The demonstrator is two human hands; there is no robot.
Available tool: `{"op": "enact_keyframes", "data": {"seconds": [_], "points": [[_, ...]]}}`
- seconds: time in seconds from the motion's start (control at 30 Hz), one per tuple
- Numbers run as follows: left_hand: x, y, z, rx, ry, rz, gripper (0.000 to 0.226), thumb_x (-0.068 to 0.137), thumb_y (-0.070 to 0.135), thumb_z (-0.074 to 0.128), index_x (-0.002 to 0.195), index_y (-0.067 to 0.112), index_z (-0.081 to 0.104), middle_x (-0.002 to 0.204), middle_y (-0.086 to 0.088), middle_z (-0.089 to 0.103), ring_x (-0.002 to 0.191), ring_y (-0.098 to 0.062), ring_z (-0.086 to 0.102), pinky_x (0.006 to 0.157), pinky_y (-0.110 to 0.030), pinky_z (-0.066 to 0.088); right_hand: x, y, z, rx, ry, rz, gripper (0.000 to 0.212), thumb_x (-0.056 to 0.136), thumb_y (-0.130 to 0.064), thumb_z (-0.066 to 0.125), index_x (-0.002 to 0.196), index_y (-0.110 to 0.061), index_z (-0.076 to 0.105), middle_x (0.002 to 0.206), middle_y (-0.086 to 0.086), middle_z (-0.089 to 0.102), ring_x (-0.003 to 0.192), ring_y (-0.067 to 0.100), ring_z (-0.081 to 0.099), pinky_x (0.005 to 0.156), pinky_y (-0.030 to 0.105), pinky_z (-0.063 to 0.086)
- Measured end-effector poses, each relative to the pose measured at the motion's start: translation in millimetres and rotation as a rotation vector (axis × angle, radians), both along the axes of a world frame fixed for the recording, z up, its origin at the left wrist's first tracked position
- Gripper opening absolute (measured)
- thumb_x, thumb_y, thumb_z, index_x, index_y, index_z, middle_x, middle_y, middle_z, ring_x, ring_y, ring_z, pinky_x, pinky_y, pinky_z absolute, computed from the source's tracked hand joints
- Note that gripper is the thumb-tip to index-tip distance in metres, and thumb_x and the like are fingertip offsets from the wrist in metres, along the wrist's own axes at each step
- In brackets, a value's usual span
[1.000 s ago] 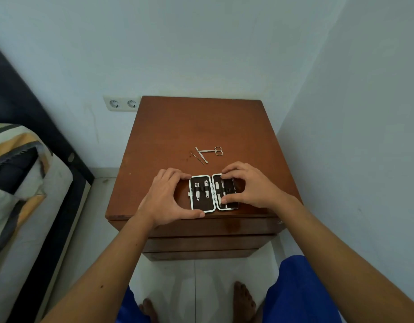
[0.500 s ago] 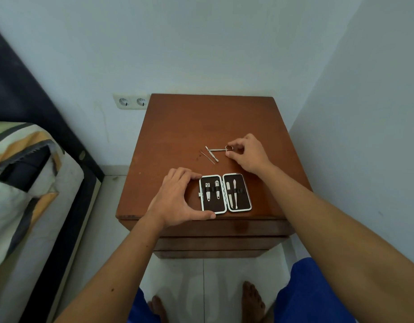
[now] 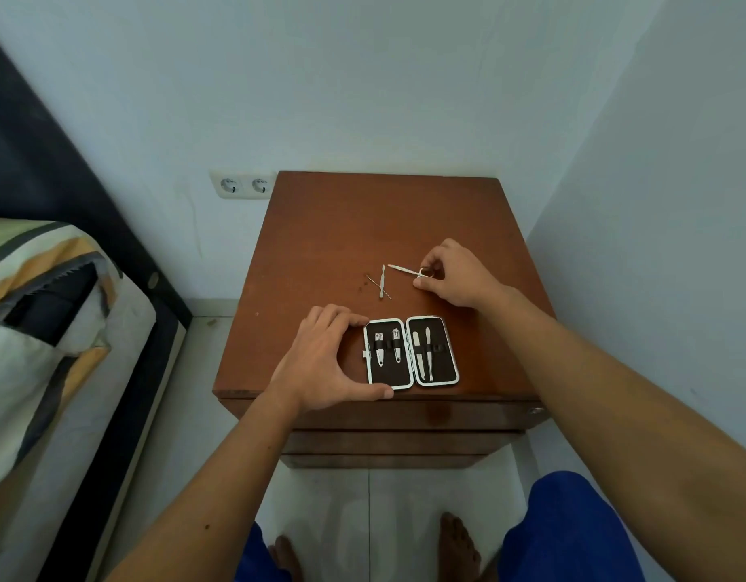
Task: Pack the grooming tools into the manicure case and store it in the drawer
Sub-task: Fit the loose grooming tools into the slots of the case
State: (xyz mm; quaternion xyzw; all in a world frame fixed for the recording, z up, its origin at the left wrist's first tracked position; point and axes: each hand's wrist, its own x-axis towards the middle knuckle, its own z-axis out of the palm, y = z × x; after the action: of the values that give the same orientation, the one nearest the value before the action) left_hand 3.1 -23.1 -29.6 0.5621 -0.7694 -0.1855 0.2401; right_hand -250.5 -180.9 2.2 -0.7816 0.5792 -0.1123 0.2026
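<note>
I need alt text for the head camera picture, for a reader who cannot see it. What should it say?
A person's right hand pinches the small scissors by their handles on a brown wooden nightstand, while the left hand steadies the open manicure case, which holds four tools. Two thin metal tools lie crossed beyond the case.

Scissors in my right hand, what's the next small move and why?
Probably lift the scissors and carry them to the open case. Your right hand is pinched on their handle loops, your left hand braces the case, and two more loose tools lie on the nightstand.
</note>
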Motion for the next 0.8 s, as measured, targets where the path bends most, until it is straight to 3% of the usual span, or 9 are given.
{"op": "enact_keyframes", "data": {"seconds": [0.1, 0.23, 0.37, 0.57, 0.8], "points": [[-0.3, -0.4, 0.2, 0.003, -0.002, 0.002, 0.111, 0.052, 0.091, 0.08, 0.14, 0.027, 0.056, 0.132, 0.016, 0.048, 0.124, -0.008, 0.041, 0.109, -0.03, 0.039, -2.3, 5.1, 1.7, 0.014, -0.105, -0.054, 0.022, 0.085, -0.035, 0.084, 0.094, -0.024, 0.067, 0.104, -0.005, 0.064, 0.092, 0.015, 0.059, 0.078, 0.028, 0.043], [-0.4, -0.1, 0.7, -0.008, 0.002, 0.003, 0.111, 0.052, 0.091, 0.08, 0.138, 0.026, 0.057, 0.13, 0.016, 0.05, 0.122, -0.009, 0.043, 0.11, -0.034, 0.042, -5.0, 23.9, 0.5, -0.038, -0.271, -0.059, 0.016, 0.083, -0.028, 0.086, 0.089, -0.024, 0.072, 0.084, -0.009, 0.071, 0.074, 0.005, 0.062, 0.067, 0.017, 0.045], [-0.7, 0.2, 0.8, -0.002, -0.003, 0.007, 0.111, 0.052, 0.091, 0.079, 0.139, 0.026, 0.057, 0.131, 0.016, 0.049, 0.123, -0.008, 0.042, 0.111, -0.035, 0.042, -8.4, 43.8, -9.6, -0.018, -0.301, 0.028, 0.018, 0.082, -0.022, 0.087, 0.095, -0.022, 0.075, 0.085, -0.009, 0.069, 0.072, 0.007, 0.06, 0.07, 0.022, 0.05], [-0.8, 0.7, 0.8, -0.008, 0.0, 0.009, 0.111, 0.051, 0.091, 0.08, 0.139, 0.026, 0.057, 0.131, 0.016, 0.049, 0.123, -0.008, 0.042, 0.11, -0.035, 0.043, -12.9, 55.4, -10.0, -0.043, -0.27, 0.058, 0.007, 0.094, -0.022, 0.073, 0.1, -0.024, 0.069, 0.089, -0.009, 0.069, 0.077, 0.011, 0.063, 0.069, 0.015, 0.046], [-0.7, 0.5, 0.4, -0.007, -0.004, 0.008, 0.111, 0.052, 0.092, 0.079, 0.139, 0.027, 0.057, 0.131, 0.016, 0.05, 0.123, -0.008, 0.042, 0.11, -0.036, 0.043, -15.9, 58.9, -12.7, -0.073, -0.304, 0.055, 0.009, 0.086, -0.017, 0.083, 0.086, -0.021, 0.075, 0.084, -0.012, 0.065, 0.068, 0.005, 0.058, 0.067, 0.015, 0.045]]}}
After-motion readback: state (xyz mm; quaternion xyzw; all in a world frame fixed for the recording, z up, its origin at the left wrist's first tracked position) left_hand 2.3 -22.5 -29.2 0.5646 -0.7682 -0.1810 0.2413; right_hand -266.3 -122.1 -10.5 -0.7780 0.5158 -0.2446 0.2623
